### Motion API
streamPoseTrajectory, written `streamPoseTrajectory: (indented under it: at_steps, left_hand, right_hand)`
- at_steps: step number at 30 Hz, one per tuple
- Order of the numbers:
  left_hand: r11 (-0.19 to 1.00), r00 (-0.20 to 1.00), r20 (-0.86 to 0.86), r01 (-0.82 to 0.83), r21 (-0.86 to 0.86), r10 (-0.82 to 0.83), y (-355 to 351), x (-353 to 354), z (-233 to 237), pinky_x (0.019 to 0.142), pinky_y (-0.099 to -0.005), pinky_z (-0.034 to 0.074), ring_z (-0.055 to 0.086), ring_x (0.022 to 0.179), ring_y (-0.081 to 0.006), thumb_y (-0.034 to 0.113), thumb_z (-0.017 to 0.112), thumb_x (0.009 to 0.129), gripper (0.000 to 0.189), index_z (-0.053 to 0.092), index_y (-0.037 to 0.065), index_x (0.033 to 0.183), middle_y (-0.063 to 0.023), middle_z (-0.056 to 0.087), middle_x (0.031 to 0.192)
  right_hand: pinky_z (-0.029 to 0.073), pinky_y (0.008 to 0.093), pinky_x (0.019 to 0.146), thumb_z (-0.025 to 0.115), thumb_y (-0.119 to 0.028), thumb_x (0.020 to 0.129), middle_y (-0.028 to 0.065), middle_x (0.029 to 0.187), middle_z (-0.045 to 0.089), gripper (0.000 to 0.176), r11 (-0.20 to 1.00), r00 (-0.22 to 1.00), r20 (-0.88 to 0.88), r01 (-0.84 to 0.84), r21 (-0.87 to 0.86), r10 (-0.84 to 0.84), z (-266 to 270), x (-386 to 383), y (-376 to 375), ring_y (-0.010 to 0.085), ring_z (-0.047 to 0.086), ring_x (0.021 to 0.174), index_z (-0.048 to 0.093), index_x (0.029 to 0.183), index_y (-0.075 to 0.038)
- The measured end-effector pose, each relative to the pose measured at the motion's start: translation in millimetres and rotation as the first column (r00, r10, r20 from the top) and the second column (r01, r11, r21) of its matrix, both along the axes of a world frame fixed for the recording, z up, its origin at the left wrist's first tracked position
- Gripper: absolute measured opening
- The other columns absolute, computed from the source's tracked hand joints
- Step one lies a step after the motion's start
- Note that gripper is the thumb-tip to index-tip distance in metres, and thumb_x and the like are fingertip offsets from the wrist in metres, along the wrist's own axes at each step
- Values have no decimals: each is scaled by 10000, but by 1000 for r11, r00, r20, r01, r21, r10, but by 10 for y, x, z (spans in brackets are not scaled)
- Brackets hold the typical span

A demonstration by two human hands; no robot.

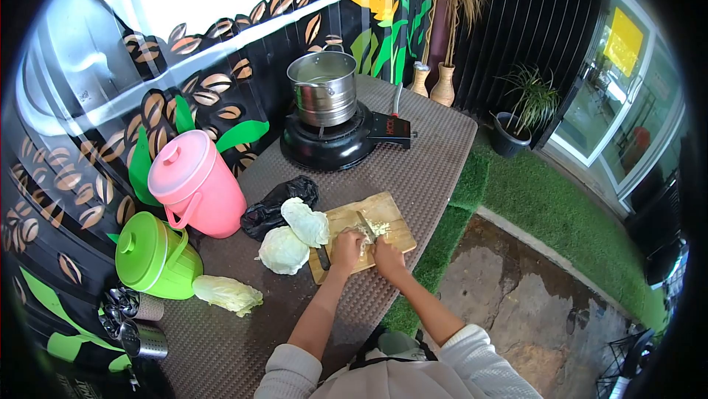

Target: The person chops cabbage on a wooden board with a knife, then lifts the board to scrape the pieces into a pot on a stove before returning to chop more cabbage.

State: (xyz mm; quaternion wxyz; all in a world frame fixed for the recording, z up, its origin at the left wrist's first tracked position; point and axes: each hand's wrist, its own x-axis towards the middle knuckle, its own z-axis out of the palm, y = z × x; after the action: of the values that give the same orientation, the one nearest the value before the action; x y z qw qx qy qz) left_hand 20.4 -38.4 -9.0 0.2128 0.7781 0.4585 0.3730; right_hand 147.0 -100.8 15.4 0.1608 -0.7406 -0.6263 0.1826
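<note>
My right hand (389,257) grips a knife (366,225), its blade pointing away from me over the wooden cutting board (402,229). Close beside the blade, my left hand (346,250) is curled with its fingers together on the board; what lies under the fingertips is hidden. Small pale chopped pieces (380,229) are heaped around the blade. Left of my left hand, a dark handle (323,257) rests at the board's edge. A round cabbage (284,251) and a loose cabbage piece (305,223) sit just past the board's left side.
A steel pot (322,89) stands on a black gas stove (328,144) at the back. Leftward are a black plastic bag (269,211), a pink jug (203,185), a green jug (158,255), an elongated leafy cabbage (227,294) and a perforated metal holder (144,340). The table's edge (435,226) runs along the right.
</note>
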Motion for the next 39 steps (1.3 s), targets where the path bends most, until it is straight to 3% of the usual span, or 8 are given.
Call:
streamPoseTrajectory:
  at_steps: [4,6,11,17,22,26,31,39]
  left_hand:
    - [998,996,-90,-4,-55,-1,42,-4,16,755,-373,502,633,857,-296,-32,639,707,112,708,-6,792,-145,685,864]
    - [998,997,20,68,7,-68,61,-20,-47,724,-382,502,625,846,-301,12,611,740,121,708,42,805,-135,666,845]
    - [999,999,31,39,20,-40,74,-22,-117,730,-365,503,630,839,-285,7,620,728,106,707,20,787,-124,678,866]
    - [995,998,60,24,-102,-18,49,-21,31,743,-360,501,636,816,-280,-12,622,719,112,714,16,776,-137,677,850]
    - [999,995,93,47,-20,-45,104,-24,-101,708,-338,508,637,801,-251,-21,676,714,108,721,32,797,-106,675,811]
    - [995,993,78,92,-45,-88,109,-66,-49,716,-340,504,631,800,-264,-10,636,726,121,722,42,793,-127,672,821]
    - [974,981,-16,196,112,-196,172,-137,-9,781,-386,472,610,825,-300,14,628,729,102,713,36,782,-121,678,815]
    - [990,985,101,143,11,-143,197,-92,-70,781,-400,449,599,832,-325,33,622,736,90,699,17,781,-130,673,809]
  right_hand:
    - [511,517,708,453,-239,922,251,792,645,267,997,998,-16,-62,-56,61,158,75,-48,444,636,795,471,1048,-4]
    - [512,517,707,464,-209,908,249,801,647,261,998,998,-33,55,-31,-56,109,-68,-183,441,638,794,467,1052,9]
    - [516,514,689,486,-204,891,246,806,647,286,999,999,39,23,-28,-22,-72,-38,-56,433,640,773,451,1052,30]
    - [514,520,640,474,-238,902,254,755,640,293,973,974,-11,-226,-48,225,86,319,178,422,643,721,440,1050,13]
    - [513,518,633,460,-235,912,258,751,639,273,996,991,98,-88,-14,89,-94,151,-202,421,647,727,440,1045,2]
    - [513,513,662,444,-252,928,260,797,643,277,994,997,4,-73,-84,73,-16,126,-17,421,647,771,440,1049,-3]
    - [526,479,730,493,-249,907,243,845,656,296,979,986,-6,-163,-125,164,223,300,166,412,655,808,466,1048,9]
    - [552,484,669,490,-171,882,196,777,674,269,997,991,129,39,-66,-30,-149,-166,-332,351,685,760,441,1096,-16]
